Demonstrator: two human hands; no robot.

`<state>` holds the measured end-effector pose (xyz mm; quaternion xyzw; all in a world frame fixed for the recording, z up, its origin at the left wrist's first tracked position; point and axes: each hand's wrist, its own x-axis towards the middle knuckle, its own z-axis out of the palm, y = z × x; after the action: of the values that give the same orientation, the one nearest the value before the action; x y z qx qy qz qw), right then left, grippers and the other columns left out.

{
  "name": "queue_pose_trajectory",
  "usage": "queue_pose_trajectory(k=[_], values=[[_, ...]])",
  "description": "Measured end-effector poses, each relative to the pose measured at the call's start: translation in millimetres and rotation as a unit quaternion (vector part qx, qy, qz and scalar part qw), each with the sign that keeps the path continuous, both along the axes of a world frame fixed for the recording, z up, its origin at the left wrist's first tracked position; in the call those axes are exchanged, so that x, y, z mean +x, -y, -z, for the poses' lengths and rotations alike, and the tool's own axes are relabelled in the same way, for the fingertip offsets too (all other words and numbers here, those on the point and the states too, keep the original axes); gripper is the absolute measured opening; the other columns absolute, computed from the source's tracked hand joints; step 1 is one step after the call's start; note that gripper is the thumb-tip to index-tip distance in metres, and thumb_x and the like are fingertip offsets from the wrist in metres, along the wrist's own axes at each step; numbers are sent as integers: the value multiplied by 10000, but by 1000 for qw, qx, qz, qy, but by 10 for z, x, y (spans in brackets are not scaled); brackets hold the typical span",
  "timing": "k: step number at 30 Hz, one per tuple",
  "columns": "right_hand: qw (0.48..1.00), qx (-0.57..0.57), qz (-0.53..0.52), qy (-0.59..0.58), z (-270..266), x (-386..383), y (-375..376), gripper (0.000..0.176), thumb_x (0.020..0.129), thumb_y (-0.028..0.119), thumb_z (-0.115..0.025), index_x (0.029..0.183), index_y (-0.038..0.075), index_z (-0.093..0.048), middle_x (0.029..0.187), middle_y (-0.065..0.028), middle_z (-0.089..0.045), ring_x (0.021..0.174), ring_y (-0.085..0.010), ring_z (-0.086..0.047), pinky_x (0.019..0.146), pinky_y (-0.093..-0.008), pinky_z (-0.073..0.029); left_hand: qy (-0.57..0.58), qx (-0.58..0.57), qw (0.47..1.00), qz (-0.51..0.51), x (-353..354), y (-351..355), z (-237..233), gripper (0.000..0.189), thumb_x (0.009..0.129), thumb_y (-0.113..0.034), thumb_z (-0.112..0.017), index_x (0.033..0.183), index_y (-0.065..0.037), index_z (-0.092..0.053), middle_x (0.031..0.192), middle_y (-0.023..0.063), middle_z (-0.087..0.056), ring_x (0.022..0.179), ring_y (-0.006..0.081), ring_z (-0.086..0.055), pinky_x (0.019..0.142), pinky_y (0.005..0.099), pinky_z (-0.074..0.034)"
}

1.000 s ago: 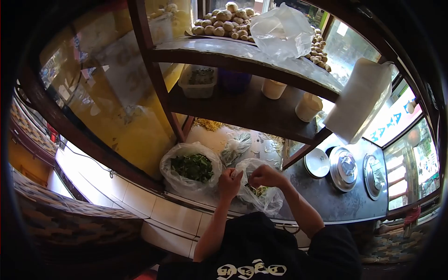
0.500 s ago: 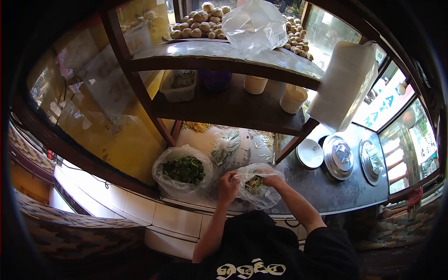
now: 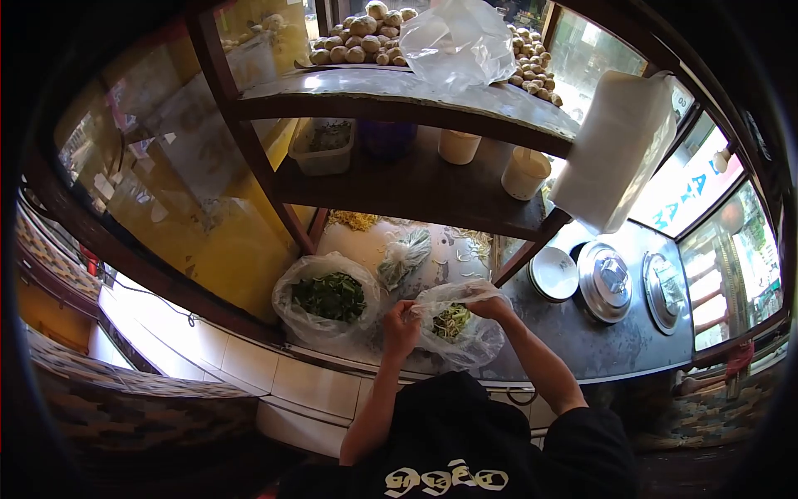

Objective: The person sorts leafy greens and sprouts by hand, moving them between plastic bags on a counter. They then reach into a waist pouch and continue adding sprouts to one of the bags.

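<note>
A clear plastic bag [image 3: 475, 343] stands open on the metal counter with pale sprouts and greens [image 3: 450, 322] inside. My left hand [image 3: 401, 327] pinches the left side of its rim, fingers closed. At the rim's right side my right hand [image 3: 492, 307] is closed on the plastic, its fingertips partly hidden by the film. Left of my left hand sits another open clear bag full of dark green leaves [image 3: 329, 297]. Behind the two bags lies a small clear bag of greens [image 3: 404, 255].
White bowls [image 3: 554, 274] and metal lids [image 3: 604, 281] sit on the counter [image 3: 532, 341] at the right. Overhead, a wooden shelf [image 3: 399, 187] holds tubs, with round balls [image 3: 362, 37] above. A white plastic stack [image 3: 616, 150] hangs at the shelf's right post.
The bag's mouth is spread wider, and more of the sprouts and greens shows. My right hand has shifted slightly up and right; my left hand slightly left.
</note>
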<state>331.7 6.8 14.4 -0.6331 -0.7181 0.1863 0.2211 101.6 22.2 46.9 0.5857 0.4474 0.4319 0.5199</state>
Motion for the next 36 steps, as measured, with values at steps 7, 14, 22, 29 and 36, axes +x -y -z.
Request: queue_pose_trajectory(k=[7, 14, 22, 29, 36], values=[[866, -215, 37, -450, -596, -350, 146, 202, 688, 73, -608, 872, -7, -595, 765, -32, -580, 661, -80, -530, 587, -211, -442, -30, 8, 999, -37, -51, -35, 6, 163, 686, -100, -561, 793, 22, -568, 672, 85, -579, 607, 127, -528, 565, 269, -415], [838, -180, -36, -514, -1269, -1058, -18, 185, 725, 25, -563, 905, -8, -582, 796, -43, -582, 696, -82, -535, 631, -208, -441, -83, -47, 990, -104, -204, -156, 368, 202, 701, -162, -546, 758, 32, -551, 621, 117, -546, 564, 180, -522, 544, 293, -394], [875, -97, -15, -473, -904, -1829, -649, 363, 738, 26, -536, 1096, -14, -494, 1025, -81, -547, 917, -146, -520, 766, -259, -425, -45, -53, 994, -80, -165, 25, 330, 258, 723, -225, -556, 733, 32, -530, 591, 100, -505, 559, 118, -460, 535, 289, -377], [805, -91, 31, -586, -1088, -1103, -159, 212, 728, 5, -482, 915, -54, -561, 903, -133, -590, 830, -189, -575, 749, -280, -464, 17, -85, 995, -38, -361, 77, 435, 264, 669, -165, -666, 841, 0, -552, 715, 40, -578, 641, 92, -529, 578, 247, -425], [996, -76, 36, -22, -294, -489, 347, 313, 617, -21, -438, 874, 36, -606, 798, -181, -599, 740, -305, -569, 707, -363, -446, -23, 14, 999, 33, -112, 54, 122, 211, 642, -50, -606, 833, 22, -552, 730, 94, -593, 670, 132, -560, 599, 267, -437]])
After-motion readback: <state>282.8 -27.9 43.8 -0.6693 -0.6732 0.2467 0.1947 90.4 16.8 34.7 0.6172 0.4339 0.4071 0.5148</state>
